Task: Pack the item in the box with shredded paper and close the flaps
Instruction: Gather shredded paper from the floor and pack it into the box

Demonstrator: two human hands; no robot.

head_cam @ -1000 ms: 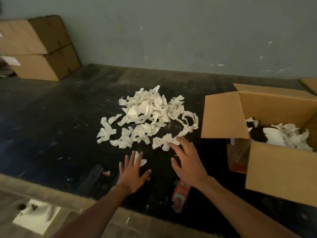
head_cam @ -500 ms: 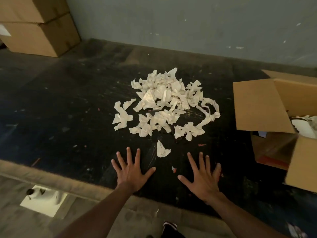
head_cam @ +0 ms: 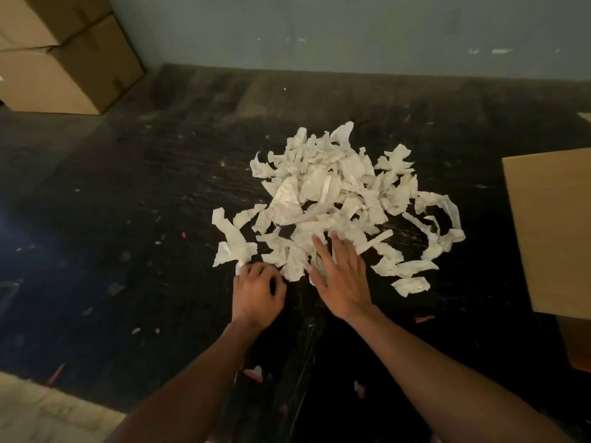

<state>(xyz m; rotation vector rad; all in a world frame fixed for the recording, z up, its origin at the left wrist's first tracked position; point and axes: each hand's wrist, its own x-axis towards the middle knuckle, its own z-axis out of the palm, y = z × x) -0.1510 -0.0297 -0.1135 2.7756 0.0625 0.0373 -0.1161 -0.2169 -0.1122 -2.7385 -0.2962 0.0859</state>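
Note:
A loose pile of white shredded paper [head_cam: 335, 199] lies on the dark table top. My right hand [head_cam: 339, 276] rests flat on the pile's near edge, fingers spread over the strips. Just left of it, my left hand [head_cam: 257, 290] has its fingers curled at the pile's near-left edge, touching a strip; whether it grips paper is hidden by the fingers. Only one brown flap of the open cardboard box [head_cam: 550, 231] shows at the right edge. The box's inside and the item are out of view.
Two stacked closed cardboard boxes [head_cam: 60, 55] stand at the far left against a grey wall [head_cam: 319, 30]. The dark table [head_cam: 128, 219] is scuffed, with small paper scraps scattered on it. Its pale front edge [head_cam: 38, 410] runs along the bottom left.
Both hands moved forward from the bare table onto the pile's near edge. The left hand's fingers curled in. The view swung left, so most of the box left the frame.

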